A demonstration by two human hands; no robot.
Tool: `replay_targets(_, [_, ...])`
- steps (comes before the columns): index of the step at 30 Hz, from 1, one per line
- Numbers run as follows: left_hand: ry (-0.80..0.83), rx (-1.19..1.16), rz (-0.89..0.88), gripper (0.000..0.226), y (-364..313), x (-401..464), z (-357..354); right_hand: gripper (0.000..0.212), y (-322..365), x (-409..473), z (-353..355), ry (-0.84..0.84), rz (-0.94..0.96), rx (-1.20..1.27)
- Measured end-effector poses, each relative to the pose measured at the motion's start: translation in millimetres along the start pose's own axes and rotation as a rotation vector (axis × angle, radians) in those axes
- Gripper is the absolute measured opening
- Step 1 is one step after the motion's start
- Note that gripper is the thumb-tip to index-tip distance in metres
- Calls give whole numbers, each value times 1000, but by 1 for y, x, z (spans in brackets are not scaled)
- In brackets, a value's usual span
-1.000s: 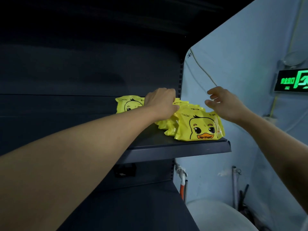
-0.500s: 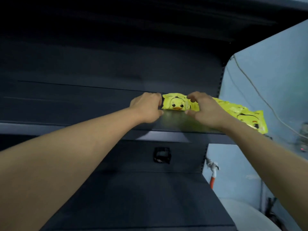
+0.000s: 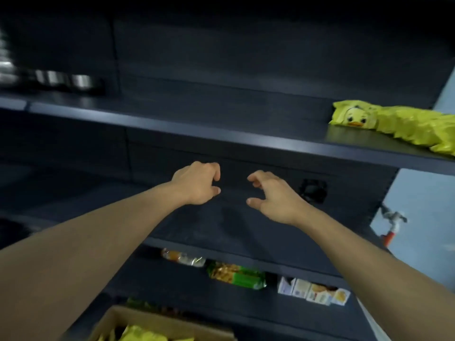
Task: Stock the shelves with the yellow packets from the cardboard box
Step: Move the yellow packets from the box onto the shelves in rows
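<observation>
- Two empty hands from where I'm watching, so next up looks like another grab from the cardboard box [image 3: 115,318], right at the bottom edge with more yellow packets [image 3: 141,335] poking out of it.
- That box sits below and toward me from both hands, a bit to the left, so I'd guess the left hand [image 3: 197,184] has the shorter trip down. Can't tell which way the packets in there lie, too little of them shows.
- Left hand's fingers are loosely curled, thumb near the fingertips, gripping nothing. Right hand [image 3: 273,195] is the same deal, curled but a little wider, nothing in it.
- Both hover over the bare middle shelf [image 3: 246,257], whose front lip sits between hands and box, so I'd pull back before dropping.
- Under that lip: a green snack pack [image 3: 236,275] and some small cartons [image 3: 314,290].
- Further up and right, the stocked packets [image 3: 398,121] lie in a row on the upper shelf [image 3: 197,130], running toward the right end, duck face out front.
- Far left something shiny and metal [image 3: 64,78], too blurred to name.
</observation>
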State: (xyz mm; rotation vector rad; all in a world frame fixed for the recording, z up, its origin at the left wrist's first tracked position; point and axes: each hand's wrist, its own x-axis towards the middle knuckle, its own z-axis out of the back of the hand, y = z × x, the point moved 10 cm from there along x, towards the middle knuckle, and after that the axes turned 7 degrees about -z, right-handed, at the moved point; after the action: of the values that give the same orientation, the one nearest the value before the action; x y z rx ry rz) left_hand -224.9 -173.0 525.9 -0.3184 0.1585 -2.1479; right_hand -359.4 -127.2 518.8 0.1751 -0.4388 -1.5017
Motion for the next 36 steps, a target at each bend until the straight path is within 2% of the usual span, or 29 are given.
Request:
replay_targets(9, [319, -75, 260, 30, 123, -101, -114, 57, 40, -24, -182, 375, 21, 59])
replay_targets(14, [457, -115, 394, 33, 167, -156, -185, 58, 21, -47, -271, 598, -40, 57])
replay_targets(20, [585, -148, 535, 36, 186, -225, -267, 55, -18, -84, -369, 823, -89, 6])
replay_targets(24, [620, -229, 646, 32, 200, -264, -314, 55, -45, -107, -421, 903, -140, -5])
replay_targets(28, [659, -238, 684, 34, 211, -284, -353, 53, -62, -130, -470, 979, -203, 26])
replay_targets(33, [705, -270, 726, 34, 235, -298, -412, 52, -72, -143, -529, 1005, -279, 57])
replay_targets(36, [730, -269, 735, 36, 247, -299, -446, 52, -81, -143, -563, 966, -307, 48])
